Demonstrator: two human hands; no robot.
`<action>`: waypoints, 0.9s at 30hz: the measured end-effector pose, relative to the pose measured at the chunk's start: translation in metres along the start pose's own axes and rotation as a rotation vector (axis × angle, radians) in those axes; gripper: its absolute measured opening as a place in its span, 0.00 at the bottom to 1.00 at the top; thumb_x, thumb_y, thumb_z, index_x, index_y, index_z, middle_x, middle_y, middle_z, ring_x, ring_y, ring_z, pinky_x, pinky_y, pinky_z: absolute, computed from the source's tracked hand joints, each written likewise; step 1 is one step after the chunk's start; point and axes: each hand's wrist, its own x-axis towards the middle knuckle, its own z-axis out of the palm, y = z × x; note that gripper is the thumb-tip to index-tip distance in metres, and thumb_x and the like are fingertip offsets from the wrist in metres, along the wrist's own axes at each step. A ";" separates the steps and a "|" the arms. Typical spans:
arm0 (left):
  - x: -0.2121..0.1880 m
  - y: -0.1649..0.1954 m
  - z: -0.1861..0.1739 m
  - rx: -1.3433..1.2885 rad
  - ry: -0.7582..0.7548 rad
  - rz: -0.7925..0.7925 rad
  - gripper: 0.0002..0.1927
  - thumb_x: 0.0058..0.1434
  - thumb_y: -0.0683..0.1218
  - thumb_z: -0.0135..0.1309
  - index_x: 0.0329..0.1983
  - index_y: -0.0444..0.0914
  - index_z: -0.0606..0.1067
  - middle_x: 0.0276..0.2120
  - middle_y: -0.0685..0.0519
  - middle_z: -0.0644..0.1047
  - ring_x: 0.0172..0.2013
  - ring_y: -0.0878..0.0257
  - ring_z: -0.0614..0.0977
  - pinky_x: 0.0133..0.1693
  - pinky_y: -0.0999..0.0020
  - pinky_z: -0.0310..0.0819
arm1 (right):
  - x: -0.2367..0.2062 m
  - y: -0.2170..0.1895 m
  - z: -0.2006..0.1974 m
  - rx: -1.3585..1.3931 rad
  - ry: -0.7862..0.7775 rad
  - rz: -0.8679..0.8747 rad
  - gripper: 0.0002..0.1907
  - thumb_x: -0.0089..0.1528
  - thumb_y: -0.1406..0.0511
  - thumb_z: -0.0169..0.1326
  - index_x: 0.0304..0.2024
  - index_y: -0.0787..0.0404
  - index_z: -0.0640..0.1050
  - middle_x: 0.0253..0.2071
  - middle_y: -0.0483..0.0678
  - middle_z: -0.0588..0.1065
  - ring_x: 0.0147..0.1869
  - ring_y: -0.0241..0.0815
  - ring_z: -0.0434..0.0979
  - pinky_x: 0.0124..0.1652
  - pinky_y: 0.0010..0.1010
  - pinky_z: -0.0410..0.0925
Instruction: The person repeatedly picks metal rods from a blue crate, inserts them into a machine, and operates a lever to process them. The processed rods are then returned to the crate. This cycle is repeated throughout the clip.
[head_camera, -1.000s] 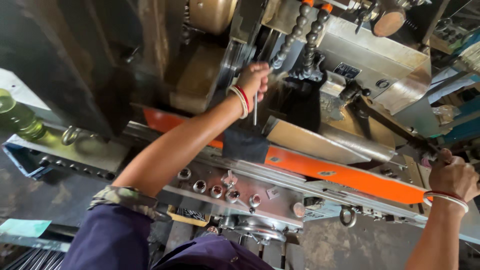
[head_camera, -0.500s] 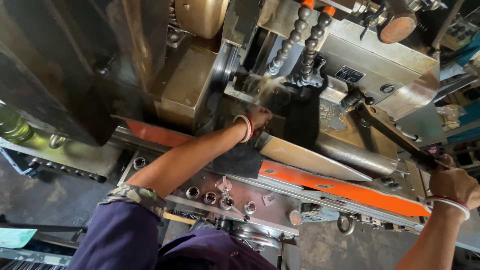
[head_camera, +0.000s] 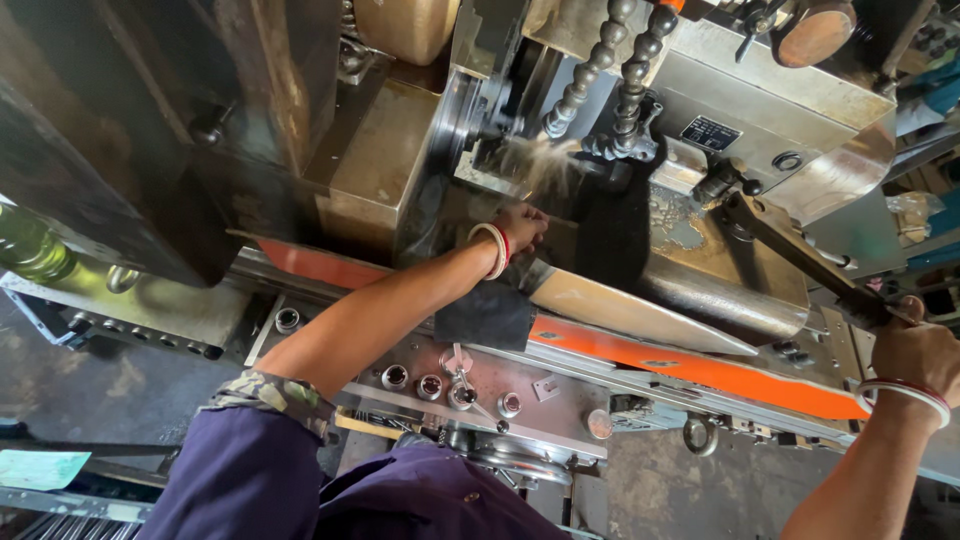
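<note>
1. Looming over everything, the grey machine body (head_camera: 770, 110) fills the top of the view, and every place below is told from it; a second ago the camera sat further back and showed more of the floor under it
2. Running along the machine's lower front, the orange guard strip (head_camera: 690, 365) lies as it did in the earlier views
3. Slanting down from the machine's right side, the dark lever (head_camera: 790, 250) ends in the right hand (head_camera: 915, 350), which stays closed in a fist around its handle
4. Spraying just beneath the two beaded coolant hoses (head_camera: 600, 65) at the machine's middle, a pale jet of coolant (head_camera: 535, 165) now shows, absent a second ago, so I judge that cutting is under way
5. Reaching in right under that jet, the left hand (head_camera: 520, 225) has dropped from its raised spot; its fingers curl, but I cannot tell whether they hold anything
</note>
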 end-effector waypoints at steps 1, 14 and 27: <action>0.000 -0.001 0.000 0.019 0.011 -0.021 0.07 0.63 0.49 0.55 0.43 0.44 0.75 0.26 0.57 0.77 0.18 0.68 0.74 0.18 0.66 0.62 | 0.000 -0.001 -0.001 0.012 -0.006 -0.001 0.43 0.76 0.47 0.33 0.32 0.78 0.82 0.30 0.74 0.78 0.41 0.72 0.80 0.38 0.55 0.70; 0.050 0.046 0.011 -0.394 0.212 0.078 0.08 0.58 0.47 0.59 0.36 0.40 0.74 0.22 0.52 0.72 0.19 0.62 0.73 0.23 0.62 0.67 | 0.005 0.008 0.010 -0.171 0.005 -0.022 0.44 0.76 0.45 0.28 0.32 0.70 0.85 0.32 0.69 0.81 0.41 0.69 0.82 0.37 0.52 0.70; 0.127 0.065 0.029 -0.859 0.500 -0.085 0.13 0.64 0.50 0.55 0.36 0.34 0.74 0.20 0.51 0.73 0.16 0.62 0.72 0.18 0.67 0.64 | 0.019 0.023 0.028 -0.442 0.041 -0.057 0.44 0.78 0.45 0.25 0.32 0.58 0.87 0.26 0.58 0.82 0.35 0.59 0.83 0.37 0.43 0.65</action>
